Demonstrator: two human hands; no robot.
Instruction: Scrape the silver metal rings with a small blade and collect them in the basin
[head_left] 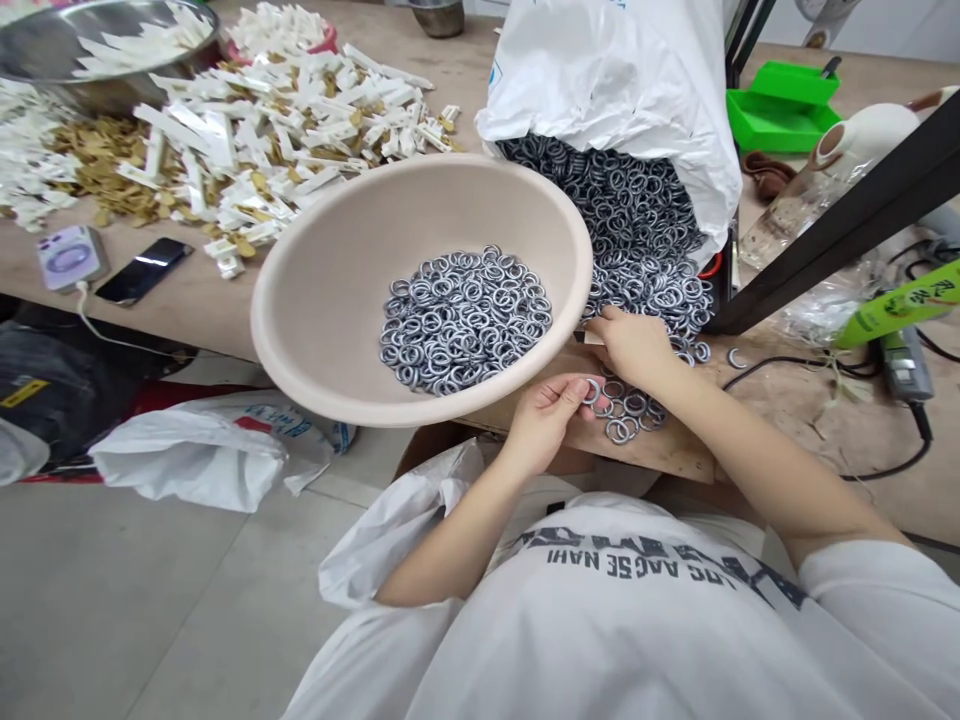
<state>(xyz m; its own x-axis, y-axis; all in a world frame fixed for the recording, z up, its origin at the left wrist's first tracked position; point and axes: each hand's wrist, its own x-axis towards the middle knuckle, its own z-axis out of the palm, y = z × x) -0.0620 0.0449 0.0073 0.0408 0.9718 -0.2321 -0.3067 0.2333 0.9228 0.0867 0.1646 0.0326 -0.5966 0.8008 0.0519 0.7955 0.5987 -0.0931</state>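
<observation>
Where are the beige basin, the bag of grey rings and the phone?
Beige basin (322, 275): head view, bare inner wall.
Bag of rings (615, 80): head view, white plastic side.
Phone (146, 270): head view, dark screen.

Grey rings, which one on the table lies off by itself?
The rightmost ring, near the black cable; the other rings on the table lie bunched together.

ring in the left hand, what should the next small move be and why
Probably carry the ring over to the bowl and let it drop in: the left hand has it pinched, the bowl is close by, and many similar rings already lie inside.
</observation>
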